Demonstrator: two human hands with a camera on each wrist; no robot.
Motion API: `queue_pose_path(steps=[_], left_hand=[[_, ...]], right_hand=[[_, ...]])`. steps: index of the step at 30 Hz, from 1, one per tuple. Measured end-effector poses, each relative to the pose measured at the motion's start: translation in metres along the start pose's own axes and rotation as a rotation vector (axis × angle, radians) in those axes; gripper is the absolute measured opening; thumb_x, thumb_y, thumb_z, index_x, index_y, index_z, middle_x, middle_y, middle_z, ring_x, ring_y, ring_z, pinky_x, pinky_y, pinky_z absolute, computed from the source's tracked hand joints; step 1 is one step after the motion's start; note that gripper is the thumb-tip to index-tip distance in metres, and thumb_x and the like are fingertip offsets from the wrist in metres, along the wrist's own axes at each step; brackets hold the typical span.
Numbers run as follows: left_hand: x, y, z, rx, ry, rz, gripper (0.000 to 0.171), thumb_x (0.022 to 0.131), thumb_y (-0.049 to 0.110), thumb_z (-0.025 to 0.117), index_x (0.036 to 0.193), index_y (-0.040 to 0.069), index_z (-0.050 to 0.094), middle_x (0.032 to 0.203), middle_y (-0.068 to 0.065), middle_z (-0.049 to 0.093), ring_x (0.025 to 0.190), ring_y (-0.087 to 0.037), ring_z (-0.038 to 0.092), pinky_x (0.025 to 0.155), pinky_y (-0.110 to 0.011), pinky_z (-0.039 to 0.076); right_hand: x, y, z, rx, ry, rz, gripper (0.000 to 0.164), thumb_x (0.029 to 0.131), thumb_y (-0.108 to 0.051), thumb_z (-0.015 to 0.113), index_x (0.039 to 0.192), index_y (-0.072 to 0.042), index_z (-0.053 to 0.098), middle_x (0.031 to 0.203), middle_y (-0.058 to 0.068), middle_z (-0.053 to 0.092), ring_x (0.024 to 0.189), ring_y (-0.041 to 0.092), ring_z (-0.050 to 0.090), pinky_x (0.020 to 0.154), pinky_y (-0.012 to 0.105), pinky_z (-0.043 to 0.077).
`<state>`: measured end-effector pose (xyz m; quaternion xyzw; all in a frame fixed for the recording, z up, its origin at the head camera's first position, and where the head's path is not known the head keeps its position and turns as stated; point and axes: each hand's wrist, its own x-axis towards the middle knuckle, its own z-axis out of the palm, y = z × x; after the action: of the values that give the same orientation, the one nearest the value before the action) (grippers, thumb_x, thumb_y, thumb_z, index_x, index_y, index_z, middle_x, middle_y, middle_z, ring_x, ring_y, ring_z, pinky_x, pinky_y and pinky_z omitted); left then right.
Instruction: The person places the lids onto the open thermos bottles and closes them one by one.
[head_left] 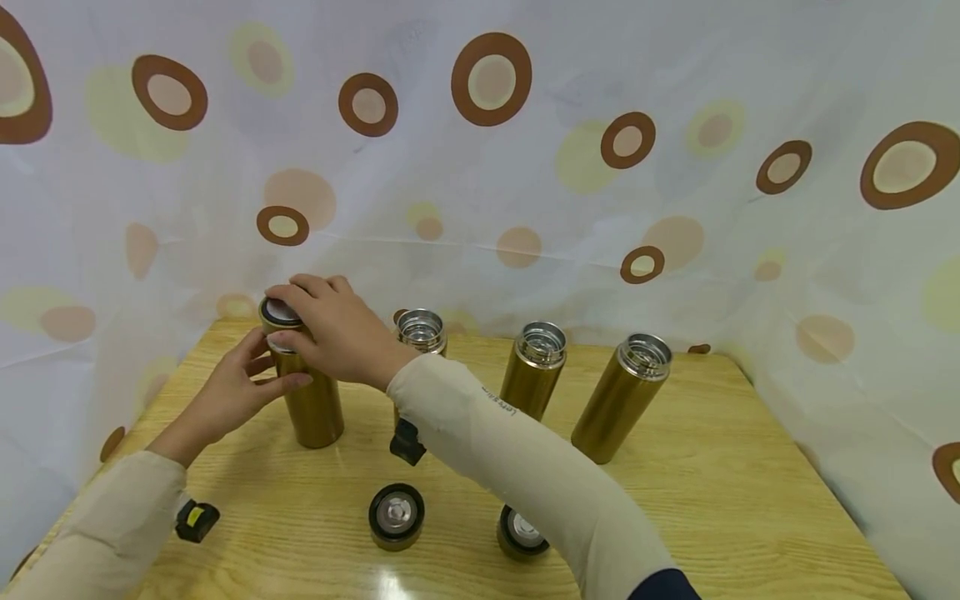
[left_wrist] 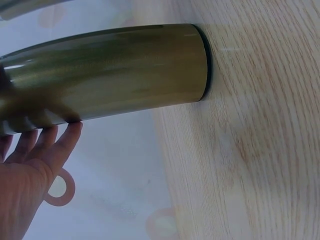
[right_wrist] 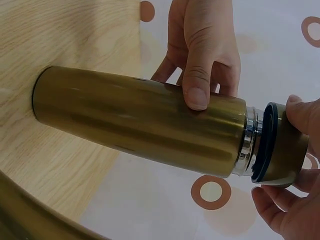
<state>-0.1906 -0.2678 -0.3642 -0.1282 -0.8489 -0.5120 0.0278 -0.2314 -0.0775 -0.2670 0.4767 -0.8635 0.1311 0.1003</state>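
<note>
At the left of the table, my left hand (head_left: 228, 392) grips a gold vacuum flask (head_left: 317, 417) near its top, thumb on one side and fingers behind. The flask's base stands on the wood. Over its mouth, my right hand (head_left: 343, 329) holds the gold lid (right_wrist: 286, 150) by its sides. In the right wrist view, the lid's dark inner rim sits at the mouth, slightly askew, and the steel neck (right_wrist: 245, 145) shows between lid and body. The left wrist view shows the left fingertips (left_wrist: 74, 128) against the flask wall.
Three lidless gold flasks, the left (head_left: 422, 329), middle (head_left: 534, 375) and right (head_left: 622, 400), stand in a row to the right. Two lids, one left (head_left: 396, 517) and one right (head_left: 521, 533), lie nearer the front, the latter partly behind the right sleeve. A patterned cloth (head_left: 420, 167) hangs behind.
</note>
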Motion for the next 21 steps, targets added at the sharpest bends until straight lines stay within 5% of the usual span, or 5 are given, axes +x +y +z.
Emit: queue_pose_path(steps=[21], left_hand=[[0.0008,-0.0027,0.0003,0.005,-0.004,0.015,0.08,0.094,0.02,0.064,0.155,0.018,0.013,0.154,-0.02,0.023,0.131,-0.055,0.031,0.092,-0.062,0.044]], right_hand=[[0.0062,0.0013,0.0074,-0.125,-0.124,0.04,0.057,0.099,-0.043,0.047,0.15,-0.021,0.032,0.148,0.001,0.038,0.128,0.02,0.043,0.098,0.032,0.045]])
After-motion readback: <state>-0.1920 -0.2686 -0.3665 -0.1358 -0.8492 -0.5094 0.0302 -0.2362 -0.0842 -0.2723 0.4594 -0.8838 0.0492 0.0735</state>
